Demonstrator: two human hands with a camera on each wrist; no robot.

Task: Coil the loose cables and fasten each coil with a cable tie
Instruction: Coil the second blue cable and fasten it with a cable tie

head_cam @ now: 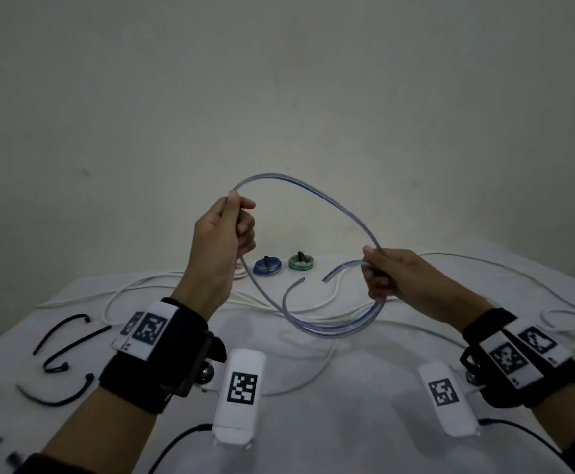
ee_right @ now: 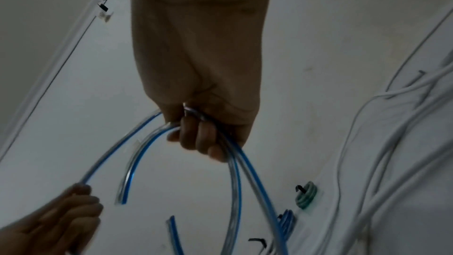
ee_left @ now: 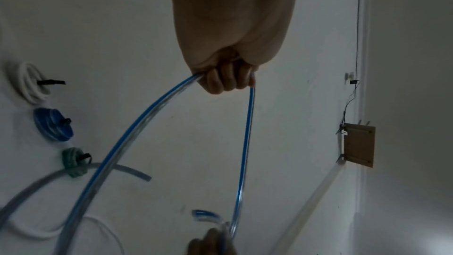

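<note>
**Blue-striped tube half coiled, held up in both hands**

Left hand [head_cam: 223,230] is clenched round the clear blue-striped tube [head_cam: 313,193] at the top of the loop, centre of the head view. Right hand [head_cam: 387,273] is clenched on the right side of the loop, where several turns pass through the fingers [ee_right: 196,137]; the right wrist view shows at least two strands bunched there. The tube hangs in the air above the tabletop [head_cam: 313,422], loop open and wide, its low arc close over the cloth. Two free ends poke out inside the loop, so no turn is locked yet.

Likely reason for the hold: the right grip gathers the turns at one spot while the left feeds and sizes the next loop. Lifting it off the tabletop probably keeps it from snagging the white cable [head_cam: 176,285] sprawled underneath.

No containers in view. Done coils sit in a row at the far edge: white coil [ee_left: 28,81], blue coil [head_cam: 267,266], green coil [head_cam: 300,262], each with a black tie. Spare ties [head_cam: 62,330] lie at lower left of the head view.

Judgement: mid-coil on this tube; the tie step is still to come, and the white cable looks untouched.
</note>
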